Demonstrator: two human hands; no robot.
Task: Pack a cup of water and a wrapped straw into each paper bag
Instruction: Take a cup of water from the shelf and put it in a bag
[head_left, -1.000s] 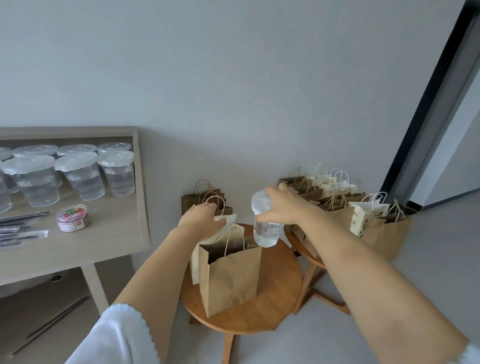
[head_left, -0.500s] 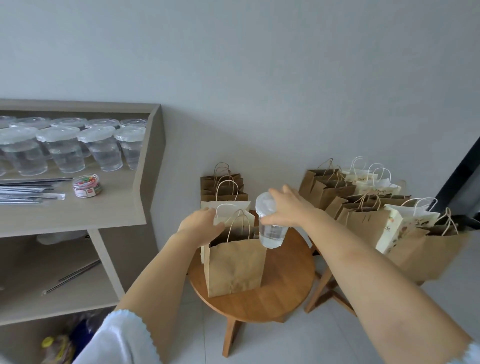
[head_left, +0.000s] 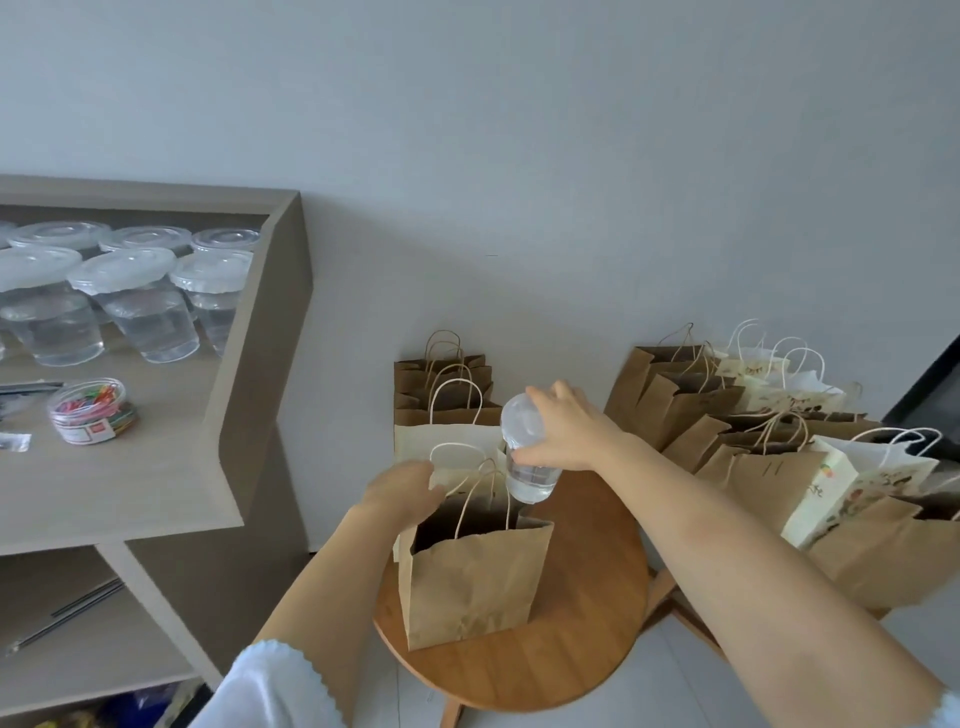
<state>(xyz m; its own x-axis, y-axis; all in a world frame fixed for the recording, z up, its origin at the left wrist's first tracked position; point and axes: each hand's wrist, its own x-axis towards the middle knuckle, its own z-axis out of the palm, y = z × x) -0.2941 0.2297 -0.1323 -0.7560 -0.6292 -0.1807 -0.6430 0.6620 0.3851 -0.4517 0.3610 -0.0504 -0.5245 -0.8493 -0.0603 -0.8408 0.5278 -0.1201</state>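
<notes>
So compared with a second ago, the cup (head_left: 529, 453) has dropped lower and tipped a bit, lid leaning toward the left. Its base now hangs right over the back corner of the open brown bag (head_left: 475, 577) on the round stool (head_left: 582, 639), where before it sat higher and off to the side. The right hand (head_left: 569, 434) grips it round the upper rim, fingers curled over the lid edge. The left hand (head_left: 402, 491) has stayed at the bag's near-left rim, apparently holding the mouth open; I can't really tell whether it's pinching the paper or just pressing on it, since the fingers are tucked behind the edge.

Means the cup is basically lined up for the drop and just needs lowering in, ideally straightened first so it lands upright.

No straw in either hand, so that part's still to do for this bag. More lidded cups (head_left: 140, 306) wait on the shelf (head_left: 156, 467).
</notes>
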